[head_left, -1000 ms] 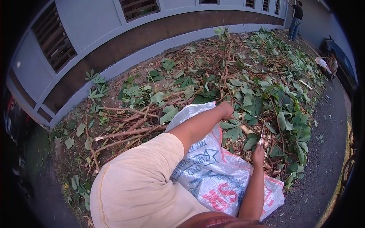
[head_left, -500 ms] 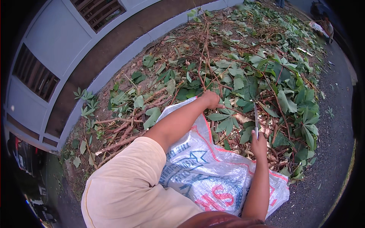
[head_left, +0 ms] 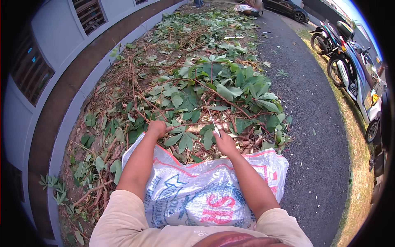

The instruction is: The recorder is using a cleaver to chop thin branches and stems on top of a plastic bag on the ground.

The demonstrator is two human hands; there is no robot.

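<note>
My left hand (head_left: 157,129) is closed around a thin reddish stem (head_left: 193,123) that runs rightward over the heap. Below its fingertips hangs a lobed green leaf (head_left: 183,138). In my right hand (head_left: 225,143) is a knife (head_left: 212,117) with a pale handle and a long thin blade, which points away from me over the cuttings. Pale chopped stem pieces (head_left: 207,154) lie under the blade. A white woven sack (head_left: 193,197) with red and blue print is spread across my lap, its red-edged mouth facing the heap.
Leafy branches (head_left: 214,78) stretch far ahead along a grey-white wall (head_left: 66,82) with slatted openings. A dark asphalt path (head_left: 304,136) runs along the right, with motorcycles (head_left: 349,74) parked beyond dry grass. Far ahead are a dark car (head_left: 288,9) and another person (head_left: 258,5).
My view has swung to the right and up, bringing the motorcycles and car into sight. My left hand keeps hold near the same leaf, and my right hand still grips the knife.
</note>
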